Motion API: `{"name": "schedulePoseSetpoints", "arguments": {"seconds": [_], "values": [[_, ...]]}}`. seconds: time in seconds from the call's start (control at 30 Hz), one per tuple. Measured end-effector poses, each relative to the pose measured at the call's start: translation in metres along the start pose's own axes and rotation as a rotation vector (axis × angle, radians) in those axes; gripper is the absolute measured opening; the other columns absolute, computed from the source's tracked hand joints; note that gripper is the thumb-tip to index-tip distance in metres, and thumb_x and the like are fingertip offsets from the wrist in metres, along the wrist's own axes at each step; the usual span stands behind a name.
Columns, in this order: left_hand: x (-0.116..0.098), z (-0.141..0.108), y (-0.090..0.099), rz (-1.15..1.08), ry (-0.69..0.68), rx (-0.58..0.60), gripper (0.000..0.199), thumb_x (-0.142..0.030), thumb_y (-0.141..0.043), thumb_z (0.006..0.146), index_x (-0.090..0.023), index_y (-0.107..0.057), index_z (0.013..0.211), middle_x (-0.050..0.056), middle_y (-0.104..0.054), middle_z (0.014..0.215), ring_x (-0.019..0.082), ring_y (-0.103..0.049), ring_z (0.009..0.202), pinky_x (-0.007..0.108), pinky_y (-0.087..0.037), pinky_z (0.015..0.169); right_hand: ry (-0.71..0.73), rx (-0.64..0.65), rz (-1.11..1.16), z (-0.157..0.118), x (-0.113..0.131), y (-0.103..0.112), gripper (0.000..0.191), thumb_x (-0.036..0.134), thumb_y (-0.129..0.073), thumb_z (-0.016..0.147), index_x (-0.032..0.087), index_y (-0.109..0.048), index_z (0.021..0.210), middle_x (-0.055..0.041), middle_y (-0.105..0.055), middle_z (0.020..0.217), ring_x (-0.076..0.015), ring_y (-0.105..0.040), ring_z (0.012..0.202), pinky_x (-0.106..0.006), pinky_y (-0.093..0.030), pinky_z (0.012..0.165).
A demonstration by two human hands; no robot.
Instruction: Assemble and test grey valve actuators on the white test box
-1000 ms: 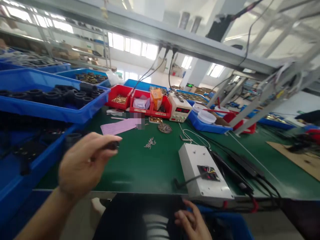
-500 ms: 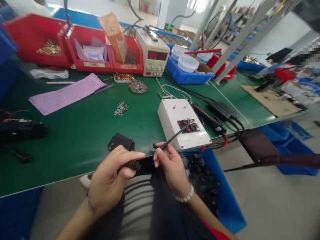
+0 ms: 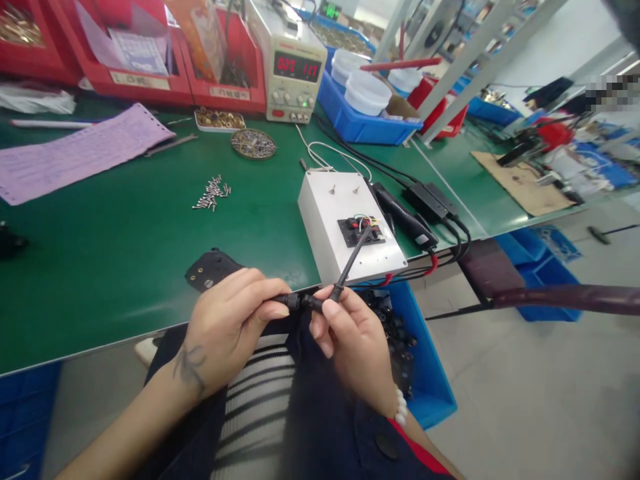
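Observation:
My left hand [image 3: 233, 323] pinches a black cylindrical connector [image 3: 289, 302] at the table's front edge. Fingers of my right hand [image 3: 350, 333] close on a black cable plug [image 3: 314, 304], whose end meets the connector. From the plug a black cable [image 3: 353, 262] runs up to the terminals [image 3: 361, 231] on top of a white box [image 3: 327, 200]. Just beyond my left hand lies a black flat part [image 3: 213, 267] with small brass-coloured holes, partly hidden by the hand.
Small screws [image 3: 213, 193] lie on the green table [image 3: 125, 247], near a round dish [image 3: 253, 143] and a pink sheet [image 3: 85, 153]. Behind stand a power supply [image 3: 295, 73], red bins [image 3: 225, 93] and a blue tray [image 3: 370, 123]. Below right, a blue crate [image 3: 430, 387] holds black parts.
The plug in my right hand and the connector in my left hand were apart and now meet end to end. The view has shifted, so the table items appear further left and higher.

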State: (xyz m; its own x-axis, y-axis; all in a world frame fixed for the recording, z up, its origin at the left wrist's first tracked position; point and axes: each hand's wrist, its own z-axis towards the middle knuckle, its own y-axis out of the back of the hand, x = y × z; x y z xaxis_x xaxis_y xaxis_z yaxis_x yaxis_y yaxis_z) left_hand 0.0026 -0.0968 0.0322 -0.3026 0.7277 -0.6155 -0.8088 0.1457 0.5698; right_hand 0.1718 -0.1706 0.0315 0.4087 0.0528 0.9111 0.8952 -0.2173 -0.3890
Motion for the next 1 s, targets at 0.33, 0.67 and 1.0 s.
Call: {"name": "schedulePoseSetpoints", "arguments": {"seconds": [0.33,0.67,1.0], "values": [[0.000,0.009,-0.002,0.087,-0.076,0.088,0.040,-0.035,-0.040,0.108,-0.012,-0.070,0.095,0.003,-0.064,0.073,0.016,-0.057,0.066,0.027,-0.044,0.062,-0.017,0.037,0.046,-0.004,0.004,0.004,0.014,0.034,-0.070,0.099,0.020,-0.070,0.099,0.0046,-0.063,0.065,-0.0022,-0.045,0.045,-0.010,-0.034,0.045],[0.005,0.014,0.000,0.141,-0.147,0.138,0.040,-0.034,-0.041,0.108,-0.011,-0.070,0.092,0.004,-0.065,0.070,0.017,-0.059,0.062,0.028,-0.043,0.058,-0.055,0.060,-0.116,0.000,0.013,0.005,0.019,0.036,-0.070,0.097,0.018,-0.063,0.099,0.0036,-0.063,0.067,-0.0057,-0.049,0.046,-0.015,-0.037,0.045],[0.004,0.018,0.009,0.102,-0.077,0.245,0.041,-0.035,-0.040,0.108,-0.013,-0.068,0.089,0.000,-0.063,0.067,0.014,-0.061,0.057,0.024,-0.041,0.055,-0.027,0.140,-0.198,0.005,0.016,0.010,0.016,0.032,-0.067,0.099,0.017,-0.061,0.101,0.0025,-0.065,0.071,-0.0064,-0.055,0.052,-0.016,-0.044,0.052]]}}
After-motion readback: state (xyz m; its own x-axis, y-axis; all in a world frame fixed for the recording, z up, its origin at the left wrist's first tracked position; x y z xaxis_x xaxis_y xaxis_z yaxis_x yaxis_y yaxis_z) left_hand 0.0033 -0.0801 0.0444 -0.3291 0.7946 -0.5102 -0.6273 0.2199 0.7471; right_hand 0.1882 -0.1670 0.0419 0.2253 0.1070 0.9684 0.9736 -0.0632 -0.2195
